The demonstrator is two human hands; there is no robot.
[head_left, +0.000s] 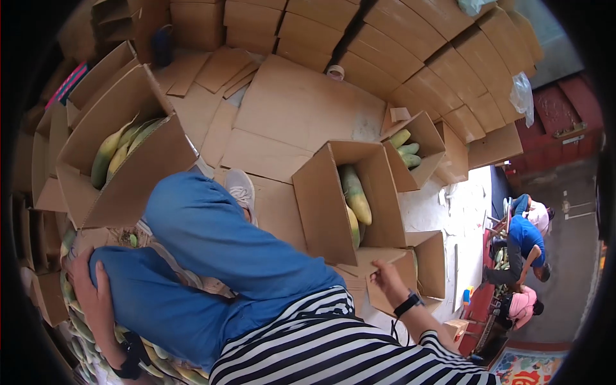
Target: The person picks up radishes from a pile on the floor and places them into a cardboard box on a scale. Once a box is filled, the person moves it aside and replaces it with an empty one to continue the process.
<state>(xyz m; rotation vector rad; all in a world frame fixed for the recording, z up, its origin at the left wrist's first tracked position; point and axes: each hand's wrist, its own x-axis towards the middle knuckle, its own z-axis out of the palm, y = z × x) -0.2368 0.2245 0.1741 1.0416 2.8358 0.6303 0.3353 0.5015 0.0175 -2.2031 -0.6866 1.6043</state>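
Your left hand (90,292) lies open on your knee (128,273) beside loose mangoes (76,326) not yet packed, and your right hand (387,277), loosely curled and empty, touches a cardboard flap (375,256) near the middle box (321,212), which I judge only partly filled.

Single head-worn fisheye view, tilted steeply down, left hand (96,295) and right hand (388,279) close at bottom, cardboard floor (301,109) beyond.
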